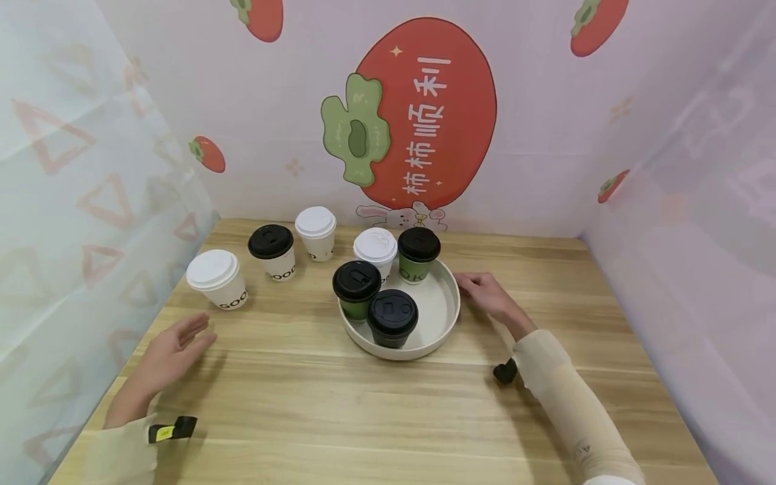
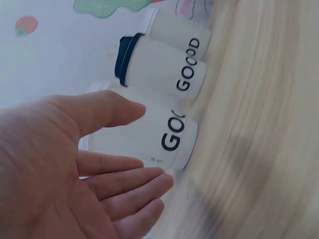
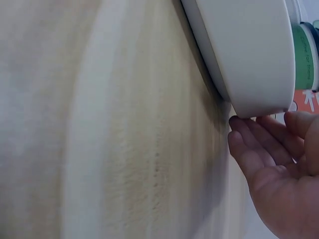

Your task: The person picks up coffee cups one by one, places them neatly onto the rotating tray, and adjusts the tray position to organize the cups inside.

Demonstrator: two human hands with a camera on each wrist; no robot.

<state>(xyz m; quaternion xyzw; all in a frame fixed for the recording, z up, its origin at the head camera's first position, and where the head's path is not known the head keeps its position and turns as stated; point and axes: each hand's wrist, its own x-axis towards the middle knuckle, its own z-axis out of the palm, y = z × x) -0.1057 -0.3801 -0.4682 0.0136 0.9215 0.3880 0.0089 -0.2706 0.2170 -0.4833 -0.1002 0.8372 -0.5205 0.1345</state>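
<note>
My left hand (image 1: 172, 353) is held above the table's left side, its fingers extended and apart and nothing in them. Just beyond it stands a white-lidded paper cup (image 1: 219, 279), partly covered by the thumb in the left wrist view. At the right side of a round cream tray (image 1: 438, 315), my right hand (image 1: 487, 294) touches the outer wall with its fingertips, the thumb near the rim. Inside the tray are a white-lidded cup (image 1: 376, 248), two green cups with black lids (image 1: 419, 254) (image 1: 356, 289), and a dark cup with a black lid (image 1: 393, 320).
Behind the nearest white cup stand a black-lidded white cup (image 1: 273, 251) and another white-lidded cup (image 1: 316, 232). The wood-grain table (image 1: 364, 424) is bounded at the back and sides by printed cloth (image 1: 533, 135).
</note>
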